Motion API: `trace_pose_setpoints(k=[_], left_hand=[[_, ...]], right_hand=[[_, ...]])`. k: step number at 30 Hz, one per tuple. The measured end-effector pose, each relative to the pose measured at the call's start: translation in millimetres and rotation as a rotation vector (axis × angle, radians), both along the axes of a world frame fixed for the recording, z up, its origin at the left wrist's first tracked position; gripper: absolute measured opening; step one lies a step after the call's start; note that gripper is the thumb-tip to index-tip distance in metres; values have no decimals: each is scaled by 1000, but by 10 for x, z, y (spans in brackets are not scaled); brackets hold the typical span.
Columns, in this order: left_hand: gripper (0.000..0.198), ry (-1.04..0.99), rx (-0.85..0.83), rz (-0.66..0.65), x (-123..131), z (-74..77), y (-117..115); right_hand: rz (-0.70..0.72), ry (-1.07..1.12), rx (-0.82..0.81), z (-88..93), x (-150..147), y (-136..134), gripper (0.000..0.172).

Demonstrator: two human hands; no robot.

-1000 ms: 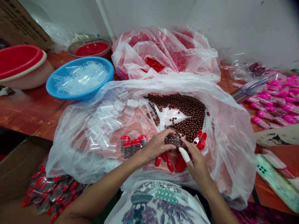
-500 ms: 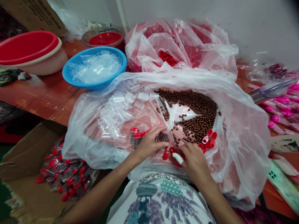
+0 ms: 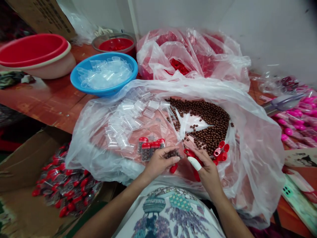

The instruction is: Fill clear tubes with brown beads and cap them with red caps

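Mid-capping over the open plastic bag (image 3: 247, 138) on the worktop (image 3: 49, 105): left hand (image 3: 158, 162) pinched around a clear vial (image 3: 173, 154) filled with brown beads, held low above the bag's near edge. Right hand (image 3: 209, 168) (thumb in a white finger cot (image 3: 194, 163)) closed on a red cap (image 3: 189, 152) just beside the vial's mouth, apparently not yet seated. Called for next, by the look of it: squaring cap over mouth and pressing straight down, without tipping beads out. No brand legible; print on the cardboard box (image 3: 44, 13) too blurred to read.
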State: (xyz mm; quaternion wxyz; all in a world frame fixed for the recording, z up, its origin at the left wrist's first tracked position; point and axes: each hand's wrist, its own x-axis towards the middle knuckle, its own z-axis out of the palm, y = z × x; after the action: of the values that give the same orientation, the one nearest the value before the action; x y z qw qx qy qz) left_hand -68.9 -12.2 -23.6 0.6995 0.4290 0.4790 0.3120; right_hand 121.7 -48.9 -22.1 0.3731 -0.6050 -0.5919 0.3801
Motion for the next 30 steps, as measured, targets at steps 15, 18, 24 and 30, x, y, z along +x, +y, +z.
trace_pose_setpoints(k=[15,18,24,30], left_hand=[[48,-177,-82,48,116,11,-8],[46,-169,-69,29,116,19,-1],[43,-183,-89,10,137,48,-9],[47,-262,-158,-12,154,96,5]], right_hand=[[260,-189,305,-44,17,-61,50],[253,-230,372,-79,10,-61,53],[210,-311,502,-128,-6,-79,55],[224,-251,540,-128,76,-90,59]])
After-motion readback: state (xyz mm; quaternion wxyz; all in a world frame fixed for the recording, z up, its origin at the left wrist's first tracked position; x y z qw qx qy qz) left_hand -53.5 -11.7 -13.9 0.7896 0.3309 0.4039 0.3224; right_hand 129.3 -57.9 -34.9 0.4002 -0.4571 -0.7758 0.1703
